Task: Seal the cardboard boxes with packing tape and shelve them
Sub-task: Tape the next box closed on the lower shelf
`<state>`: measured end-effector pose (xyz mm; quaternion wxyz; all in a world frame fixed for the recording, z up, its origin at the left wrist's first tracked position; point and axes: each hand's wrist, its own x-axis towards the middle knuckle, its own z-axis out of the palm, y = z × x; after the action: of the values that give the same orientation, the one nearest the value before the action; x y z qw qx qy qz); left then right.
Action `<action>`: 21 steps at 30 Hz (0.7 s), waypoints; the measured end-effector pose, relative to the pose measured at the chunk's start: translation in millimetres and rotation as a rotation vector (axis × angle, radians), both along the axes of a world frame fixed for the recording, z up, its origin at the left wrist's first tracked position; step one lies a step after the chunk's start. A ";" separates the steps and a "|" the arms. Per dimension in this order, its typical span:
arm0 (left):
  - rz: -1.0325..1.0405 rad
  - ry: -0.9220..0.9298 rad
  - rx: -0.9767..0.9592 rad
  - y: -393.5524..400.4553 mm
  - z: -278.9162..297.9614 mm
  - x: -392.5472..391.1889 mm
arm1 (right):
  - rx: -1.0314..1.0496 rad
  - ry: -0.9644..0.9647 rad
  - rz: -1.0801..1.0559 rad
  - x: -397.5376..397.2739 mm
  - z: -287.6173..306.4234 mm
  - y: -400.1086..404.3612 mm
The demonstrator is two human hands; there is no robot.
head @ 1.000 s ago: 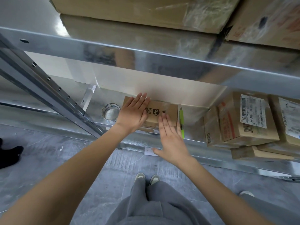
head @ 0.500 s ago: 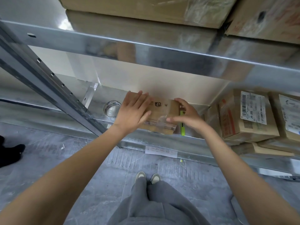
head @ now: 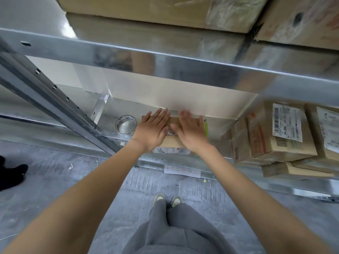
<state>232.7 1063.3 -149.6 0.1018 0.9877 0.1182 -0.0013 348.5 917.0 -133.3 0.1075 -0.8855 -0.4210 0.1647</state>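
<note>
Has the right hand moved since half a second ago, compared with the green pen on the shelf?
Yes. The right hand left the box edge beside the green pen and moved left, now lying flat on the small box.

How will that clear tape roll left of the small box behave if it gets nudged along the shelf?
The tape roll lies flat on its side on the shelf, so it should slide rather than roll. The shelf is smooth, shiny metal, so it probably slides easily. It looks like a thin hollow ring, so likely light; a bump from the left hand on the small box could shift it.
</note>
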 end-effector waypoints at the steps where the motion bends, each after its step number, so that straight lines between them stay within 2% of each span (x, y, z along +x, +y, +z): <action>1: -0.004 0.005 0.007 -0.1 -0.7 0.5 | -0.069 -0.061 0.029 -5.1 -2.2 2.1; 5: -0.002 0.017 0.017 -1.3 0.3 1.4 | -0.108 -0.111 0.069 -16.4 -2.4 -11.0; 11: 0.006 0.049 0.026 -4.1 2.1 1.4 | 0.037 -0.202 0.202 -67.1 -20.6 -77.5; 15: 0.008 0.064 0.028 -2.3 4.4 3.1 | 0.162 -0.254 0.221 -59.6 -20.8 -81.1; 18: 0.005 0.031 0.004 -1.7 4.9 2.2 | 0.288 -0.072 0.115 -30.6 -10.9 -76.7; 21: 0.003 -0.004 -0.051 -1.4 7.6 -0.5 | 0.222 0.248 -0.008 0.4 -3.0 -72.3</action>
<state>232.2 1061.8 -142.0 0.1273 0.9847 0.1193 -0.0023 348.9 844.7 -136.3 0.2564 -0.8426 -0.4168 0.2248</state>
